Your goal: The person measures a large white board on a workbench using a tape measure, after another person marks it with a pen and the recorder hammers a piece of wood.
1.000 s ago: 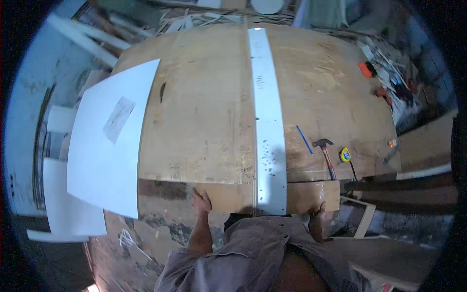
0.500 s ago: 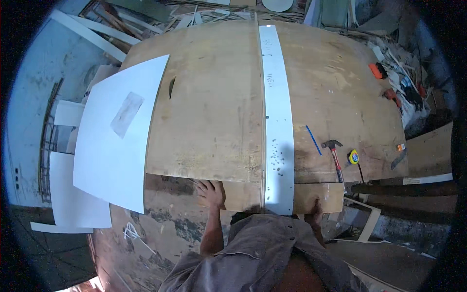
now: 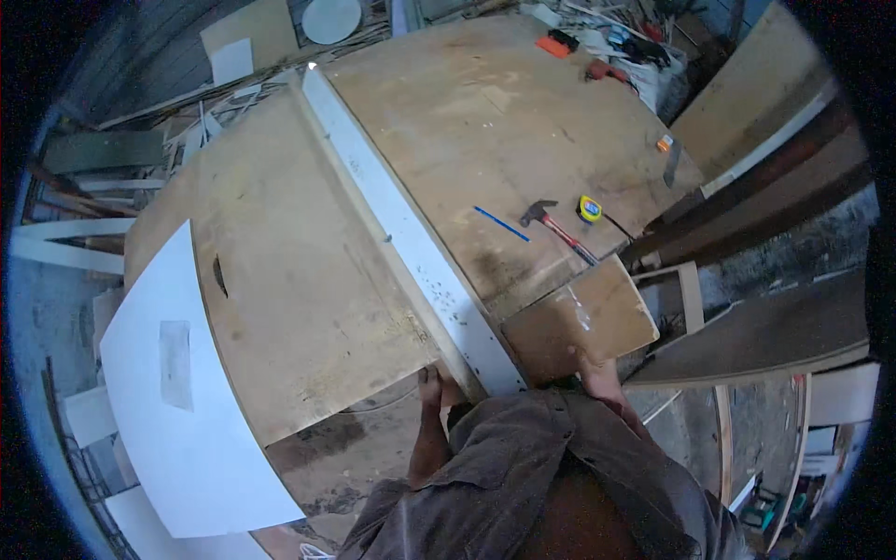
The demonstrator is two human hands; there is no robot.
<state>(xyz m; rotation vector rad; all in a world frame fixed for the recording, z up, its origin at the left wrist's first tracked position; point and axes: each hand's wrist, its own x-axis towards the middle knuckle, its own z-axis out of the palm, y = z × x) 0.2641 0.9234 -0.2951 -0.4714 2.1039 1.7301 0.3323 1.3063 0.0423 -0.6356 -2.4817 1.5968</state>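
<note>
Brown board [image 3: 583, 317] right of the white strip [image 3: 420, 243], right hand [image 3: 600, 375] gripping its near edge, left hand [image 3: 430, 385] just left of the white strip, partly hidden, its grip impossible to tell.

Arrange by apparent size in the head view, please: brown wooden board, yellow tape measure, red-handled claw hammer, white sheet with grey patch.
Largest: white sheet with grey patch
Brown wooden board, partly hidden
Red-handled claw hammer
Smallest: yellow tape measure
</note>
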